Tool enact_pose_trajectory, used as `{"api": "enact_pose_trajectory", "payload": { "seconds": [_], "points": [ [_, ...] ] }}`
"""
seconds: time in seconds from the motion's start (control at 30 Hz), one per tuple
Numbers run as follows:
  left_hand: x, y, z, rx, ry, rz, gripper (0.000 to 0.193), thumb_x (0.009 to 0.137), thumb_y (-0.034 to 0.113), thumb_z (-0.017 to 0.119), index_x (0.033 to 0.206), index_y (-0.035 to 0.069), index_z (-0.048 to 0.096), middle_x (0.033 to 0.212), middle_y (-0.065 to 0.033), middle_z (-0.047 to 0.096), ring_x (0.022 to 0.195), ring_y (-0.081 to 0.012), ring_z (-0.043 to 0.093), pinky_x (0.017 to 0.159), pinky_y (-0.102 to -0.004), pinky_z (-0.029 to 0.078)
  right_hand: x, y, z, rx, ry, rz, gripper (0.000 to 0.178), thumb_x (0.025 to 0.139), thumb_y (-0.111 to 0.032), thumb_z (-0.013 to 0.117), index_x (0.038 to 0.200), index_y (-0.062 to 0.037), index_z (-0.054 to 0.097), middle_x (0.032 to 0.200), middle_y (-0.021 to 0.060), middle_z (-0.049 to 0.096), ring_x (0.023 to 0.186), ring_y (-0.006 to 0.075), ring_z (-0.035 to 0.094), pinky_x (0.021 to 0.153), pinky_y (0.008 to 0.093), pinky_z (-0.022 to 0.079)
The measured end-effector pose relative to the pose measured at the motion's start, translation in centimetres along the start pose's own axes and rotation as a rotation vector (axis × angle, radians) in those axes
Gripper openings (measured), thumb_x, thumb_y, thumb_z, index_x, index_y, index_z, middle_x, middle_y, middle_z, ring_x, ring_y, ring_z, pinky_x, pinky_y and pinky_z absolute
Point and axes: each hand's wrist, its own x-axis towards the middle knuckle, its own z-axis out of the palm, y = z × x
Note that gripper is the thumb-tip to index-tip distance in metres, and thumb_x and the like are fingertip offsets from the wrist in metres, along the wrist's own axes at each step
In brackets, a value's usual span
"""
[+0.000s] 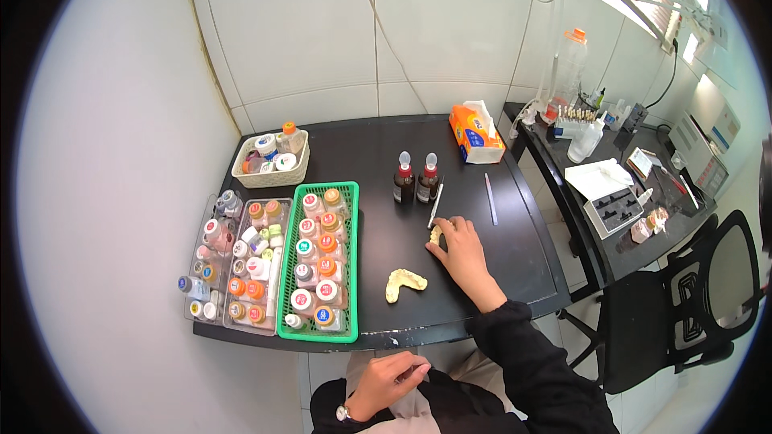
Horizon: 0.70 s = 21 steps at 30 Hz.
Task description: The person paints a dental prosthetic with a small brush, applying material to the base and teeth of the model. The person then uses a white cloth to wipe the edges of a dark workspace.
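A cream-coloured, horseshoe-shaped dental cast (404,282) lies on the black table near its front edge. To its right, my right hand (461,252) reaches over the tabletop, its fingers closed on a second cream dental cast (435,237) that they mostly cover. Just beyond those fingertips lies a slim brush-like tool (436,205), and a flat metallic tool (491,199) rests farther right. Two dark brown dropper bottles (404,183) with red collars stand behind. Over my lap, below the table edge, my left hand (388,386) is curled closed with nothing visible in it.
A green basket (354,257) and clear trays (273,289) of capped jars fill the table's left side, with a cream basket (249,181) behind. An orange tissue pack (476,135) stands at the back right. Beyond are a second desk (579,225) and a black chair (643,321).
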Motion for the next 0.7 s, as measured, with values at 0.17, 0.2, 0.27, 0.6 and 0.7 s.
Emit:
{"api": "enact_pose_trajectory", "payload": {
  "seconds": [0.17, 0.2, 0.27, 0.6, 0.7],
  "points": [
    [0.2, -0.9, 0.3, -0.775, -0.167, -0.571, 0.032, 0.099, 0.028, 0.051, 0.119, 0.003, 0.054, 0.096, -0.0083, 0.062, 0.074, -0.0129, 0.058, 0.066, -0.0269, 0.051, -1.4, -1.7, -3.0, 0.248, -0.009, 0.003, 0.052, 0.077, -0.021, 0.074, 0.123, -0.0062, 0.054, 0.105, 0.0137, 0.057, 0.100, 0.0311, 0.054, 0.087, 0.0397, 0.046],
    [0.8, -0.7, 0.5, -0.916, -0.150, -0.572, 0.037, 0.100, 0.032, 0.047, 0.125, 0.004, 0.049, 0.103, -0.0095, 0.060, 0.083, -0.0145, 0.058, 0.072, -0.0289, 0.051, -2.3, -3.0, -6.0, 0.327, -0.021, -0.001, 0.053, 0.077, -0.020, 0.075, 0.124, -0.0063, 0.054, 0.106, 0.0137, 0.058, 0.100, 0.0311, 0.055, 0.087, 0.0389, 0.046],
    [2.1, 0.3, 1.0, -1.195, -0.103, -0.590, 0.049, 0.101, 0.041, 0.040, 0.135, 0.006, 0.040, 0.118, -0.0119, 0.054, 0.101, -0.0178, 0.056, 0.085, -0.0330, 0.050, -4.4, -5.1, -9.7, 0.489, -0.097, -0.032, 0.061, 0.075, -0.018, 0.077, 0.128, -0.0054, 0.051, 0.110, 0.0140, 0.060, 0.100, 0.0302, 0.057, 0.088, 0.0369, 0.046],
    [2.4, -0.5, 1.7, -1.514, 0.113, -0.708, 0.044, 0.102, 0.042, 0.034, 0.126, 0.007, 0.045, 0.124, -0.0174, 0.054, 0.085, -0.0197, 0.060, 0.080, -0.0353, 0.051, -0.8, -3.2, -7.6, 0.718, -0.198, -0.055, 0.035, 0.085, -0.021, 0.069, 0.115, -0.0064, 0.058, 0.115, 0.0123, 0.059, 0.094, 0.0262, 0.060, 0.080, 0.0398, 0.049],
    [1.7, -1.7, 1.9, -1.566, 0.012, -0.594, 0.042, 0.102, 0.042, 0.033, 0.119, 0.007, 0.048, 0.118, -0.0175, 0.056, 0.079, -0.0202, 0.060, 0.075, -0.0356, 0.051, 4.3, 2.7, -0.9, 0.220, -0.014, 0.112, 0.036, 0.084, -0.025, 0.069, 0.107, -0.0031, 0.053, 0.107, 0.0146, 0.059, 0.086, 0.0312, 0.065, 0.072, 0.0417, 0.052]
  ]
}}
